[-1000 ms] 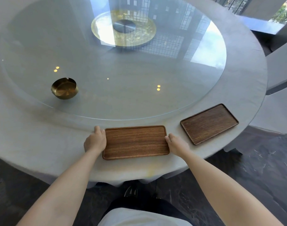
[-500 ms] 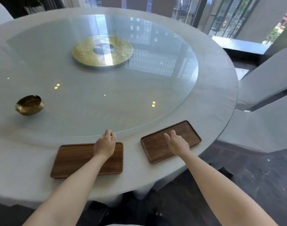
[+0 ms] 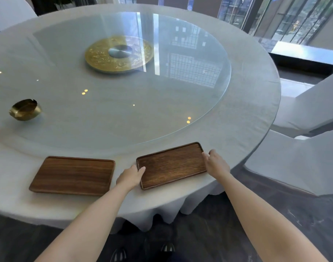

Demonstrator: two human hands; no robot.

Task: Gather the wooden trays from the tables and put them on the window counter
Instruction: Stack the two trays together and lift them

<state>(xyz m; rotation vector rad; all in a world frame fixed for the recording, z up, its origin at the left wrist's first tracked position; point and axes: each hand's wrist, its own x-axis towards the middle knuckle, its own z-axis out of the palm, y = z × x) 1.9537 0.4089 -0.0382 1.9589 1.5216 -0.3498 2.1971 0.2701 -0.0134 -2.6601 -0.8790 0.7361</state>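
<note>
Two brown wooden trays lie flat near the front edge of a round table (image 3: 252, 103) covered in white cloth. The left tray (image 3: 73, 175) lies untouched. The right tray (image 3: 172, 164) is angled, its far end pointing right. My left hand (image 3: 130, 176) grips its near-left short edge, thumb over the rim. At the far-right short edge my right hand (image 3: 215, 162) has its fingers curled round the rim. The tray still rests on the cloth.
A large glass turntable (image 3: 124, 103) with a gold centre disc (image 3: 119, 53) fills the table's middle. A brass ashtray (image 3: 25, 109) sits at its left. White-covered chairs (image 3: 301, 156) stand to the right. A window ledge (image 3: 305, 52) runs at the back right.
Both hands left the first tray and shifted right to the second one, now holding its two short edges. The view swung right along the table.
</note>
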